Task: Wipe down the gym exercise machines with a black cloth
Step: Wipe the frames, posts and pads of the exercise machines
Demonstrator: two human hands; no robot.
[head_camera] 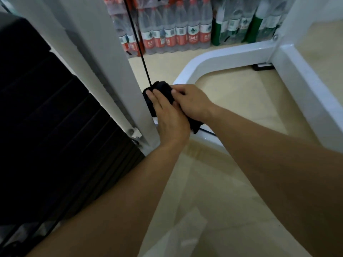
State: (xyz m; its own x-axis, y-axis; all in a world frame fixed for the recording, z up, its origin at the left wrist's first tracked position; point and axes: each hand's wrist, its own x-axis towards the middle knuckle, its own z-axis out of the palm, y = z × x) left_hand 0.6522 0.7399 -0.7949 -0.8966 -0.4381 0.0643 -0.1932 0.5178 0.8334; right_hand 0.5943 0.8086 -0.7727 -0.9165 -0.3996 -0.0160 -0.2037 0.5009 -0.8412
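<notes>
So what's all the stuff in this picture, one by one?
black cloth: one, black, bunched at the white post's foot
white post: one, white, upright, left of centre
weight stack: one, black plates, far left
cable: one, black, running down beside the post to the cloth
base frame: one, white curved tube, on the floor
red-label water bottles: many, clear, wrapped packs at the back
green-label bottles: several, back right
floor: beige
left hand: one, fingers flat on the cloth
right hand: one, fingers curled on the cloth
</notes>
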